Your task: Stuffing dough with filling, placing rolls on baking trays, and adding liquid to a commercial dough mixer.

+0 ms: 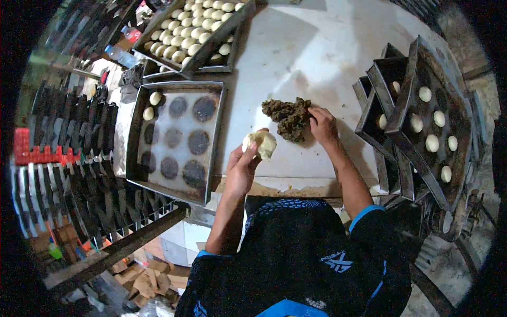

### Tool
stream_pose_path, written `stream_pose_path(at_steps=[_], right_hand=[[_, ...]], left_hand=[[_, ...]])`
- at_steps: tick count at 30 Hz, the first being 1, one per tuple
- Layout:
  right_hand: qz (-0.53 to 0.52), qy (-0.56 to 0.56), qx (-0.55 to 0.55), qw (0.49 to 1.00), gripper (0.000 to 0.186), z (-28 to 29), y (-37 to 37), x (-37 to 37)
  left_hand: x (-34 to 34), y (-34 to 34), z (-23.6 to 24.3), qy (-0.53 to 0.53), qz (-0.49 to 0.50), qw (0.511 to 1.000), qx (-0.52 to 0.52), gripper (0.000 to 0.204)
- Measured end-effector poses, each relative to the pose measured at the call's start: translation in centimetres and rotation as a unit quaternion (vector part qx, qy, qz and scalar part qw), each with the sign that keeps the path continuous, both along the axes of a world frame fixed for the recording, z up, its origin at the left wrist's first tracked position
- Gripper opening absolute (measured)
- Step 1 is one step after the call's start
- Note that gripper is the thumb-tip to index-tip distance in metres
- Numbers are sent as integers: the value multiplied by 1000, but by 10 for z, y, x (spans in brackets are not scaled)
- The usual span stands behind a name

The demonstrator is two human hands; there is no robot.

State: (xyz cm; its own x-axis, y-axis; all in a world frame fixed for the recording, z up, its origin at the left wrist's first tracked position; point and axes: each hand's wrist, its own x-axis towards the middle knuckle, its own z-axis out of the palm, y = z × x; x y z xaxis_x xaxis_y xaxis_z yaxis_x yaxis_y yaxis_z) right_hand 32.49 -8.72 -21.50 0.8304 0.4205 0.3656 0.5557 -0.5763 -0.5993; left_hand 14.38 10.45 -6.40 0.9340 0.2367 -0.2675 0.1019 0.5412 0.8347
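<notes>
My left hand (244, 161) is closed on a soft, flattened piece of pale dough (263, 144), held up over the near part of the white worktop (269, 47). My right hand (321, 124) has its fingers curled at the right side of a crumbly, dark brown mass (288, 119) lying on the worktop, gripping at its edge. To the left lies a square metal pan (217, 132) with dark round patches and two small dough balls (155, 98) in its upper left corner.
Trays of several dough balls (187, 31) sit at the upper left. Overlapping metal pans (401, 127) with scattered dough balls fill the right side. Dark stacked racks (68, 132), plastic bottles (119, 55) and a red crate (39, 148) are at far left, cardboard (148, 277) below.
</notes>
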Motion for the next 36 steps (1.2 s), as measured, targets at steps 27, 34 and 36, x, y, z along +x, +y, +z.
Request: stream_pose_path(at_steps=[27, 34, 36], right_hand=[[62, 334, 425, 839, 30, 173, 46, -84], [114, -66, 239, 962, 18, 243, 84, -179], [201, -118, 241, 942, 12, 257, 91, -208]], left_hand=[[39, -40, 8, -151, 97, 963, 201, 54], [-74, -17, 54, -173, 138, 851, 476, 75], [-115, -5, 62, -222, 171, 953, 117, 70]])
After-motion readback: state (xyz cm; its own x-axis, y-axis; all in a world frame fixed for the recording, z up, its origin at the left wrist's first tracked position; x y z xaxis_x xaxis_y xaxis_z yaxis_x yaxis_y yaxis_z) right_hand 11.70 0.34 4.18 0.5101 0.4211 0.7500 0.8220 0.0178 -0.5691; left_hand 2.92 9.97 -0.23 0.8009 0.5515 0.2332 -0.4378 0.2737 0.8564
